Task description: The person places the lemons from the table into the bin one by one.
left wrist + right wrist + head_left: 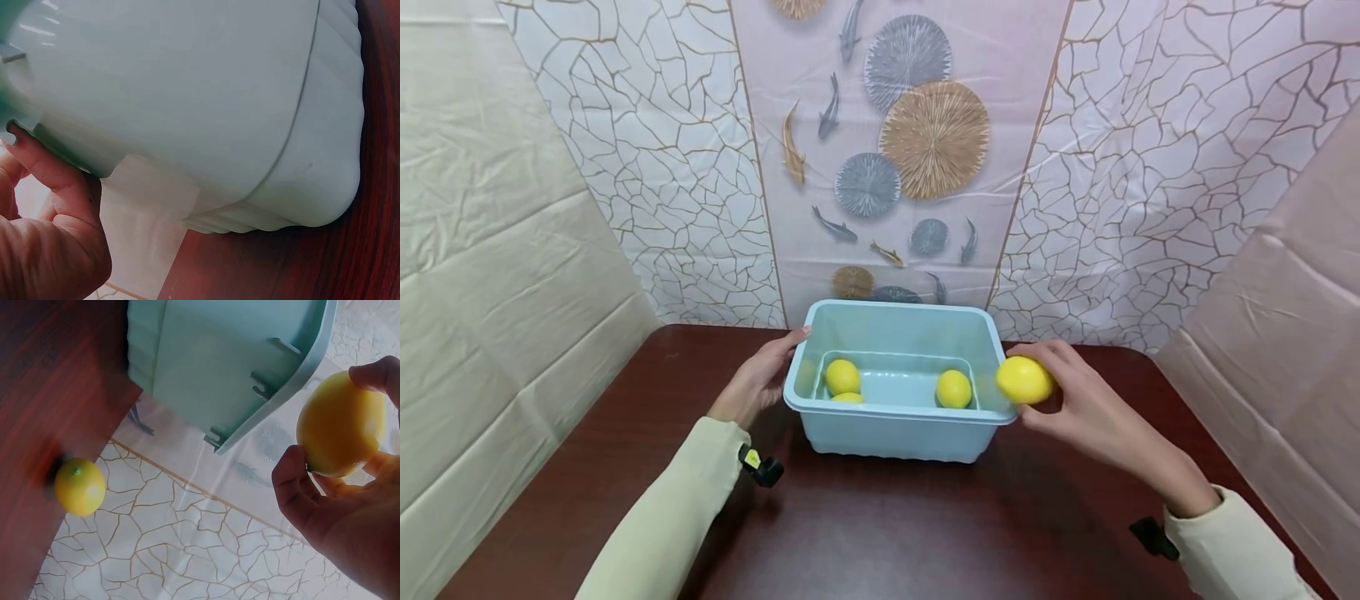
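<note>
A light blue plastic bin (880, 433) stands on the table with three yellow lemons inside: two at its left end, one of them partly hidden by the front rim, and a lemon (953, 389) toward the right. My left hand (765, 372) grips the bin's left rim; its curled fingers also show in the left wrist view. Just outside the right rim, my right hand (1071, 400) pinches another lemon (340, 425) between thumb and fingers, level with the bin's top. One more lemon (80, 486) lies on the table in the right wrist view, hidden in the head view.
The dark reddish-brown table (887, 533) reaches back to a wall hanging (880, 242) with fish and round leaf prints. Pale padded panels (497, 250) flank the table on both sides. Black wrist straps (762, 467) sit at both cuffs.
</note>
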### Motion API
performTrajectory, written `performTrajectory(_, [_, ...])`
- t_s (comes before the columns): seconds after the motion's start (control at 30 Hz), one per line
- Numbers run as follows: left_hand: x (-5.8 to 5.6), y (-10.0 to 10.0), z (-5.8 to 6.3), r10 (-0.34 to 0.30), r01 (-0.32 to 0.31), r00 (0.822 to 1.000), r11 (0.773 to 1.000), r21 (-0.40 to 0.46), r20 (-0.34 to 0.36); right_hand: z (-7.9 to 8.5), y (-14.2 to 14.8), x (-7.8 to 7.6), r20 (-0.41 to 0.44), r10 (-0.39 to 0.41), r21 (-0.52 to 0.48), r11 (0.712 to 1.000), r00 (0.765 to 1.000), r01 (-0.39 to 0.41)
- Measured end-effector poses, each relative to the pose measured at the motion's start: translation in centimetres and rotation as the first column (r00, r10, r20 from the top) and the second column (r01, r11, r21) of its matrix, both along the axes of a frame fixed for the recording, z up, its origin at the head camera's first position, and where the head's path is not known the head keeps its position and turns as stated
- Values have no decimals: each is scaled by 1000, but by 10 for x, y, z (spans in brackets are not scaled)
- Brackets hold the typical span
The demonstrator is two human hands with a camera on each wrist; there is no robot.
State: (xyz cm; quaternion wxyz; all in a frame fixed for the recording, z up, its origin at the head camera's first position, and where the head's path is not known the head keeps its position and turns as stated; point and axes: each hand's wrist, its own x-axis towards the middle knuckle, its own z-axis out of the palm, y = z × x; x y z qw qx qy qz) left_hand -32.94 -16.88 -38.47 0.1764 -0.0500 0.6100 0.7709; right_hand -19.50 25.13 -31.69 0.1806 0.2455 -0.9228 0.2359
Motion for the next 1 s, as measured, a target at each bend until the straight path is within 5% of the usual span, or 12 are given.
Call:
performTrajectory(0.37, [0,0,1,18,-18,1000,1000,-11,13,11,-15,-15,133,20,28,999,991,-24])
performTrajectory(1.0, [-1,0,0,22,-22,1000,999,-28,19,8,-34,-40,156,50,127,989,986,-71])
